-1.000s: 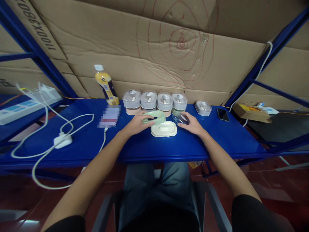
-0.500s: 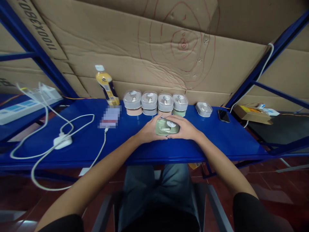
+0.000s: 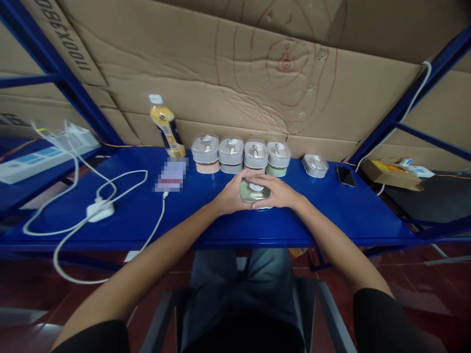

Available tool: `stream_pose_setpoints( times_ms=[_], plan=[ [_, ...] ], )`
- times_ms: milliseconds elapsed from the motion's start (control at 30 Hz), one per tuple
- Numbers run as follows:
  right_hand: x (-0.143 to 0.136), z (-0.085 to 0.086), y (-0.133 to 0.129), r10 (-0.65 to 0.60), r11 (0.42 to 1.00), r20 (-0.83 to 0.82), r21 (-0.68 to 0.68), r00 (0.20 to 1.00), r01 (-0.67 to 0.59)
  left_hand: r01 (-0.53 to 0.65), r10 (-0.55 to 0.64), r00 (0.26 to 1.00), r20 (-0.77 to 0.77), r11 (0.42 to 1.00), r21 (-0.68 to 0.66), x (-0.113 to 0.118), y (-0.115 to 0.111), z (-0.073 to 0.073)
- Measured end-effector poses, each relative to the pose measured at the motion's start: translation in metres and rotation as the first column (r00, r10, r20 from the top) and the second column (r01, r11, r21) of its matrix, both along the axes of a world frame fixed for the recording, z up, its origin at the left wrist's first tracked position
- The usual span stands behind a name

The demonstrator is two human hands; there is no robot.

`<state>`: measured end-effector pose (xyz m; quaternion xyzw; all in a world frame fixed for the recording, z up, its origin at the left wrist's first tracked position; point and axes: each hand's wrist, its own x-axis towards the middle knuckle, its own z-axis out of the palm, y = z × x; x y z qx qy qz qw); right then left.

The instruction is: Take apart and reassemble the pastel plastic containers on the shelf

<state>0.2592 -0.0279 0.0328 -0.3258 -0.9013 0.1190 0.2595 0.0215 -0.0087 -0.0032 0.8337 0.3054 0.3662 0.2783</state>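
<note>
Between my hands is a small green lidded case [image 3: 246, 192], its clear top carrying a round white label and a small pale oblong piece. My left hand [image 3: 232, 195] is closed around its left side. From the right, my right hand [image 3: 282, 192] grips it, fingers over the top. A light edge peeks out beneath the case, near the table surface; whether it rests on the table I cannot tell. Just behind my hands stand several stacked cases with clear tops, among them a pink-based stack [image 3: 208, 167] and a green-based stack [image 3: 276, 170].
A single grey case [image 3: 315, 165] and a phone [image 3: 346, 175] lie to the right on the blue table [image 3: 312, 230]. On the left are a yellow bottle [image 3: 167, 127], a blurred-out device [image 3: 172, 174] on a cable, a white charger [image 3: 100, 210] and a power strip [image 3: 40, 159]. Cardboard [image 3: 176, 63] backs the table.
My right hand has shifted its fingers further left over the green case's top. The case has turned a little in my hands and appears lower. The view has shifted slightly.
</note>
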Motion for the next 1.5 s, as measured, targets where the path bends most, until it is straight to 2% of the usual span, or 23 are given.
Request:
stream_pose_setpoints(
  times_ms=[200,333,400,467,500,533,633,700,767,1000,1100,1167,1267,1333,1500],
  plan=[
    [0.006,-0.009,0.002,-0.056,0.998,-0.021,-0.037,0.998,0.055,0.064,-0.063,0.993,-0.102,0.998,0.009,-0.005,0.002,-0.001],
    [0.019,-0.010,-0.014,-0.062,0.997,0.006,-0.048,0.998,0.062,0.050,-0.052,0.986,-0.159,0.999,-0.014,-0.009,0.000,-0.001],
    [0.030,-0.010,-0.031,-0.123,0.991,0.044,-0.043,0.991,0.125,0.045,-0.049,0.983,-0.176,0.999,-0.023,-0.009,0.000,-0.003],
    [0.043,-0.011,-0.053,-0.266,0.963,0.091,-0.019,0.960,0.269,0.041,-0.042,0.983,-0.181,0.999,-0.011,-0.008,0.000,-0.005],
    [0.051,-0.011,-0.064,-0.370,0.928,0.121,0.005,0.921,0.372,0.034,-0.034,0.983,-0.183,0.999,-0.003,-0.008,0.000,-0.006],
    [0.058,-0.012,-0.075,-0.492,0.870,0.149,0.036,0.858,0.492,0.026,-0.025,0.982,-0.187,1.000,0.005,-0.007,0.000,-0.007],
    [0.081,-0.014,-0.095,-0.781,0.621,0.191,0.137,0.595,0.772,0.017,-0.014,0.976,-0.216,1.000,0.015,-0.005,0.001,-0.006],
    [0.093,-0.017,-0.097,-0.869,0.487,0.195,0.180,0.454,0.854,0.014,-0.010,0.973,-0.231,1.000,0.014,-0.005,0.000,-0.005],
    [0.099,-0.018,-0.090,-0.899,0.425,0.203,0.202,0.387,0.882,0.004,-0.003,0.972,-0.235,1.000,0.004,-0.005,-0.001,-0.003],
    [0.094,-0.007,-0.032,-0.906,0.399,0.221,0.162,0.361,0.902,0.011,-0.016,0.964,-0.266,1.000,-0.019,-0.005,-0.005,0.004],
    [0.090,0.000,-0.016,-0.912,0.409,0.126,0.199,0.391,0.890,0.013,-0.020,0.968,-0.252,0.999,-0.032,-0.005,-0.006,0.006],
    [0.085,0.004,-0.008,-0.897,0.434,0.027,0.251,0.442,0.865,0.016,-0.025,0.970,-0.244,0.999,-0.037,-0.005,-0.006,0.007],
    [0.069,0.009,0.005,-0.856,0.471,-0.077,0.289,0.511,0.833,0.016,-0.024,0.968,-0.249,0.999,-0.037,-0.005,-0.006,0.006],
    [0.053,0.014,0.017,-0.846,0.483,-0.098,0.276,0.524,0.831,0.017,-0.025,0.967,-0.255,0.999,-0.034,-0.005,-0.005,0.005],
    [0.018,0.021,0.055,-0.887,0.432,-0.082,0.198,0.454,0.880,0.035,-0.034,0.966,-0.258,0.999,0.002,-0.006,-0.003,0.003]
  ],
)
